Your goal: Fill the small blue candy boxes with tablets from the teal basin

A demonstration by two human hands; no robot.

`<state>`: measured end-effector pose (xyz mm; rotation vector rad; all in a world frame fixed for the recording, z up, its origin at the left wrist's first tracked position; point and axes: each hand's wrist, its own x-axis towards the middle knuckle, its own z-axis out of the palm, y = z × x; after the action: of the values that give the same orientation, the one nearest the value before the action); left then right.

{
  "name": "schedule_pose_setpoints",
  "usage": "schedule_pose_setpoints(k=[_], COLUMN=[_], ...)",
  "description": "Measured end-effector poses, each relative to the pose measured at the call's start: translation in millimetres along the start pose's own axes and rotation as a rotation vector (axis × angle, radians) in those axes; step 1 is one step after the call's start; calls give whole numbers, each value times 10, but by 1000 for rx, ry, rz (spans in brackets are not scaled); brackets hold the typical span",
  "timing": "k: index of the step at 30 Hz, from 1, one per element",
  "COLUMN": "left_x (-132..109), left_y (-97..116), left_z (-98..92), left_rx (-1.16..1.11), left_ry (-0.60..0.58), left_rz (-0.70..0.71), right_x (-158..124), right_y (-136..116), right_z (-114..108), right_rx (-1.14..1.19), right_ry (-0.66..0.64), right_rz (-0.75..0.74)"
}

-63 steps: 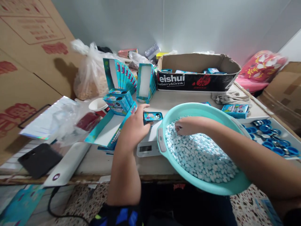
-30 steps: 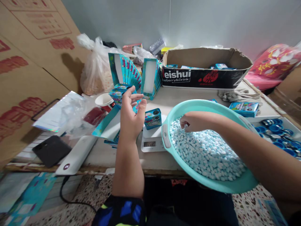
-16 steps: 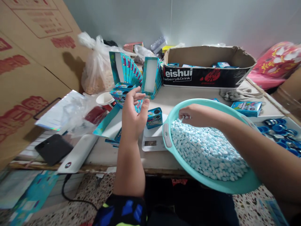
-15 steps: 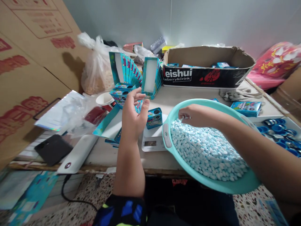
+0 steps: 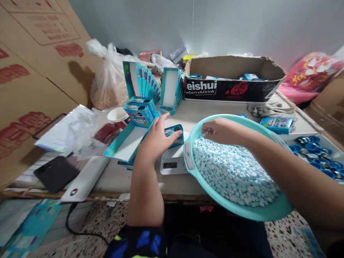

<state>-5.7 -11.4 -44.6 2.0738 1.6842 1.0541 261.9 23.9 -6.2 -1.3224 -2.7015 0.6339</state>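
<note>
My left hand [image 5: 157, 138] is open, thumb and fingers apart, beside a small blue box [image 5: 177, 135] standing on a white digital scale [image 5: 173, 165]. Whether its fingertips touch that box is unclear. My right hand [image 5: 216, 130] has its fingers drawn together over the far left part of a turquoise basin [image 5: 212, 190]; small pale pieces show at the fingertips. Light blue and white candies [image 5: 236, 172] fill much of the basin. Left of my left hand lies an open turquoise display tray [image 5: 126, 143] with small blue boxes [image 5: 139, 113] at its far end.
Behind stand folded display trays [image 5: 170, 87] and a black carton [image 5: 228, 89] with boxes inside. A paper cup [image 5: 118, 116], plastic bags and a dark phone [image 5: 56, 173] are at left. Blue tins [image 5: 314, 154] lie in a white tray at right.
My left hand has lowered from a raised pose to beside the box on the scale. My right hand stays over the basin, nearly in the same place. The view has shifted slightly.
</note>
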Motion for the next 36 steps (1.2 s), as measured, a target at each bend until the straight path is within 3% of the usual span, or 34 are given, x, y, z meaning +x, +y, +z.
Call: schedule_pose_setpoints(k=[3,5,8,13,19,25,30,36], left_x=[17,28,28,4,-13,-23,-25,-34], left_y=[-38,-8,84,241,338,371,370,371], left_z=[13,8,5,68,152,184,179,153], left_rx=[84,89,39,-174,-136,-92,-87,-82], left_ry=[-210,-260,-178,146,191,223,246,227], left_rz=[-60,-86,-89,26,232,325,350,352], right_x=[7,10,14,12,-46,-52,16,41], right_y=[2,3,4,7,-70,-136,-120,-67], right_z=[9,10,-3,-18,-2,44,99,114], right_rx=[31,47,75,186,404,400,408,443], right_ry=[72,117,202,441,760,698,715,671], right_rz=[-7,3,24,-63,-139,-187,-322,-382])
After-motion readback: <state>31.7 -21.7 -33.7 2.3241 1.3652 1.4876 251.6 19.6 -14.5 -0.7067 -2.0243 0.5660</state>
